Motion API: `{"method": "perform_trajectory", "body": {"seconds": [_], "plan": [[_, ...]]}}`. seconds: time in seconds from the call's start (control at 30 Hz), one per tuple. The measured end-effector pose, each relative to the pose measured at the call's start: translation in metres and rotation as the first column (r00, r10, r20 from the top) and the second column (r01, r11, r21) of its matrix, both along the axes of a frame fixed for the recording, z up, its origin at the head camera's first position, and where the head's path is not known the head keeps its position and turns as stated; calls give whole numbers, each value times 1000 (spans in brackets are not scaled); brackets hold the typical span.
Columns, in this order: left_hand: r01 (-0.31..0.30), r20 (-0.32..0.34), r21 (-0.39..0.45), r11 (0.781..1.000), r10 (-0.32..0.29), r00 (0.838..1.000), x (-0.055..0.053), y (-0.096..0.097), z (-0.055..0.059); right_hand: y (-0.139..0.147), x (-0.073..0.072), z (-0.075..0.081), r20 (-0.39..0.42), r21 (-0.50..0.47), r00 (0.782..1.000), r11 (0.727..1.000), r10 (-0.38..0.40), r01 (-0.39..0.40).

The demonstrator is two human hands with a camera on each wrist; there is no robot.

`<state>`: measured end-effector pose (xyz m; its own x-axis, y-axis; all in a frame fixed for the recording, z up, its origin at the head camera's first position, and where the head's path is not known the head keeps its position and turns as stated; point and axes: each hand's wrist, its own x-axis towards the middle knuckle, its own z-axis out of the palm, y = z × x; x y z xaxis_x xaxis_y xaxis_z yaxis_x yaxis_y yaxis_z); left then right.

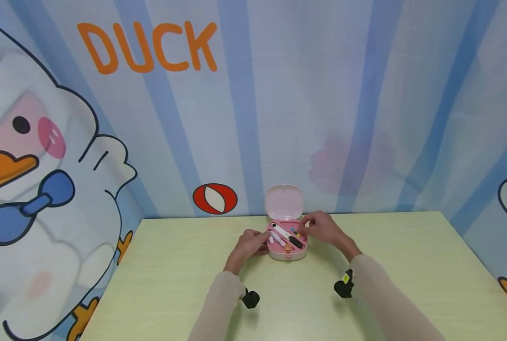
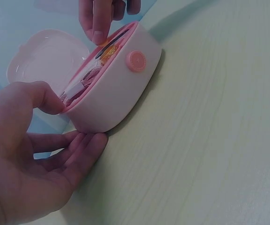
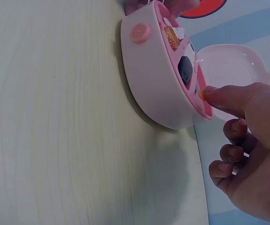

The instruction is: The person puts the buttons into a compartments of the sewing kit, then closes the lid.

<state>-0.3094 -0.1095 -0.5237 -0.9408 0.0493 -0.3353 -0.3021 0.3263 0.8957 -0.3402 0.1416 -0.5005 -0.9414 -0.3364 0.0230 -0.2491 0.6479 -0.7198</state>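
A small white and pink case (image 1: 287, 255) stands on the table with its clear-pink lid (image 1: 285, 201) tipped up behind it. My left hand (image 1: 249, 244) grips its left end, thumb on the rim and fingers against the outer wall. Over the right-hand compartment, my right hand (image 1: 321, 227) pinches a small yellow piece (image 3: 202, 94) at the thumb tip. Inside lie a white stick with a black end (image 1: 295, 242), an orange round item (image 1: 287, 247) and a bundled pinkish cord (image 2: 92, 74). A round pink button (image 2: 135, 61) marks the case's front.
The pale wood-grain table (image 1: 185, 265) ends at a blue striped curtain (image 1: 279, 94) close behind the case. Printed on the curtain are a large duck (image 1: 44, 265) and a red oval (image 1: 200, 196). A black wrist camera (image 1: 251, 299) sits at the left sleeve.
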Motion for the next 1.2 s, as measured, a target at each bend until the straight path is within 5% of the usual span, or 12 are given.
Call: {"method": "perform_trajectory", "body": {"seconds": [0.93,1.2], "plan": [[1,-11,-1,1000,-1,1000,1,2,-1,-15,-6,-5,-65,89,995,993,-73,78],[7,-10,14,1000,-7,1000,-1,-1,-2,-9,1,4,-63,90,995,993,-73,78]]}}
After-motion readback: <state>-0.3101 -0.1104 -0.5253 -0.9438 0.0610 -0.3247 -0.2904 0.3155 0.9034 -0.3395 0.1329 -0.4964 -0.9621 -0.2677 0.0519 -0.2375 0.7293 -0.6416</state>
